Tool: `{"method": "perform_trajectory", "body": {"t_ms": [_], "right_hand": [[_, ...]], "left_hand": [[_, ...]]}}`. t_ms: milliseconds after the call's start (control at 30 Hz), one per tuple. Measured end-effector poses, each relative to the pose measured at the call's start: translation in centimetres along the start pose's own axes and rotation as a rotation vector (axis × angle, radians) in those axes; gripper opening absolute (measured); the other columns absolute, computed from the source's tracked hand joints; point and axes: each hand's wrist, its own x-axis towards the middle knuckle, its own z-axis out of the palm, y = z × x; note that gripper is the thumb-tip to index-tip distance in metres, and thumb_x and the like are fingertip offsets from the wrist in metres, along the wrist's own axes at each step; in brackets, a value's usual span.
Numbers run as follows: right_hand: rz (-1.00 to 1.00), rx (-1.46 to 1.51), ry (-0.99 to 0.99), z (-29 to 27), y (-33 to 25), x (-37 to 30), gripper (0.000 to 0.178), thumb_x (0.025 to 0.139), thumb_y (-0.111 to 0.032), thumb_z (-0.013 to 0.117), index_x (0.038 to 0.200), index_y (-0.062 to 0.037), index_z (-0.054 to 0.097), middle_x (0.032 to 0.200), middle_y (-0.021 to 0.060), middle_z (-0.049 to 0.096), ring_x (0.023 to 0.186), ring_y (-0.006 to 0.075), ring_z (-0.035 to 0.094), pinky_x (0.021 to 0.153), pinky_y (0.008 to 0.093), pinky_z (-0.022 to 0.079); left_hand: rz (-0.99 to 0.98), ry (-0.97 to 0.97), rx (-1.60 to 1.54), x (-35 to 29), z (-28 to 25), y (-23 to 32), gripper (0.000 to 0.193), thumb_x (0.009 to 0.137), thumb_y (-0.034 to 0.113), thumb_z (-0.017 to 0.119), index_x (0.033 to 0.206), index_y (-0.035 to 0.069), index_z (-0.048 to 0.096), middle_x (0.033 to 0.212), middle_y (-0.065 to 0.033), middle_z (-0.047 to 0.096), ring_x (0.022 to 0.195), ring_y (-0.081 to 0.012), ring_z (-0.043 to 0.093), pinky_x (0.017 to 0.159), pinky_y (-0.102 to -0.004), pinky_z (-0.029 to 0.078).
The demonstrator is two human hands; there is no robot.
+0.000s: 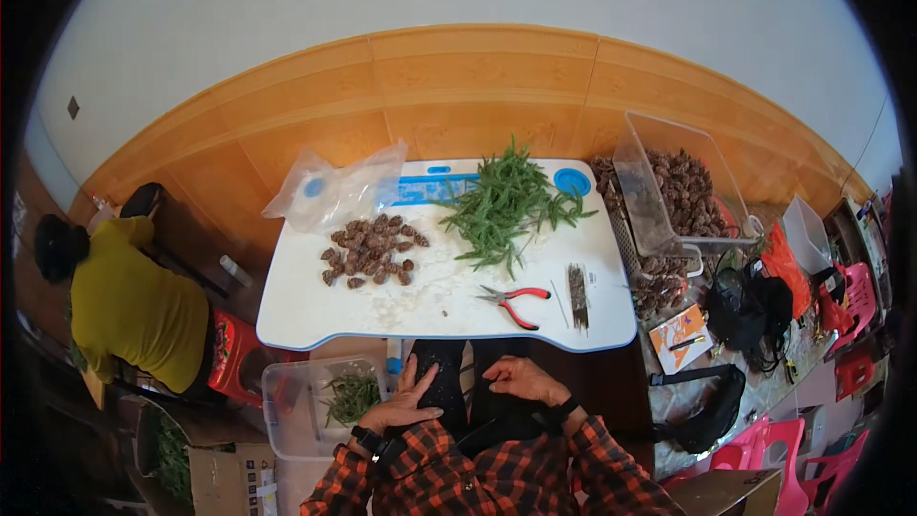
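My left hand [406, 401] rests on my dark-trousered leg with its fingers spread, holding nothing. Over the lap, my right hand [527, 381] is loosely curled, with nothing visible in it. Both are below the front edge of a white table [449, 325] with a blue rim. Red-handled pliers [517, 304] lie near that edge, their jaws pointing left. Beside them are a thin pale stick [559, 304] and a bundle of thin dark wires [578, 296]. Small brown pine cones [373, 248] are heaped at left centre. A pile of green artificial sprigs [506, 201] sits at the back.
A clear plastic bag [334, 186] lies at the table's back left. A plastic bin [272, 411] with sprigs stands left of my legs. To the right, a side table bears a clear box [731, 186] of pine cones and a black bag [707, 411]. Another person [138, 296] sits left.
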Motion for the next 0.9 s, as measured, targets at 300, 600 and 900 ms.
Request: {"method": "perform_trajectory", "body": {"t_ms": [300,600,900], "right_hand": [[0.042,0.076,0.019,0.8,-0.3,0.3,0.026,0.083,-0.009,0.074,0.109,-0.0049,0.069,0.102,0.0078,0.061,0.094,0.019,0.063,0.084,0.0314,0.052],[0.042,0.037,-0.013,1.8,-0.8,0.4,0.026,0.083,-0.008,0.073,0.109,-0.0046,0.069,0.101,0.007,0.059,0.094,0.0191,0.062,0.084,0.0309,0.051],[0.016,-0.019,-0.034,2.5,-0.8,0.9,0.026,0.084,-0.008,0.071,0.11,-0.004,0.068,0.103,0.0068,0.059,0.094,0.0181,0.063,0.083,0.0299,0.052]], "left_hand": [[0.019,0.029,-0.021,-0.1,-0.4,-1.0,0.097,0.089,0.052,0.065,0.157,0.03,-0.001,0.156,-0.015,-0.031,0.145,-0.0374,-0.023,0.116,-0.0564,0.01],[0.016,0.066,-0.024,-0.8,-0.1,-1.6,0.098,0.088,0.051,0.067,0.157,0.031,0.001,0.157,-0.0158,-0.03,0.146,-0.0374,-0.021,0.116,-0.0564,0.012],[0.0,0.119,-0.07,-1.6,-0.4,-2.1,0.097,0.088,0.052,0.067,0.157,0.031,0.002,0.156,-0.0175,-0.031,0.146,-0.039,-0.02,0.116,-0.0565,0.014]]}}
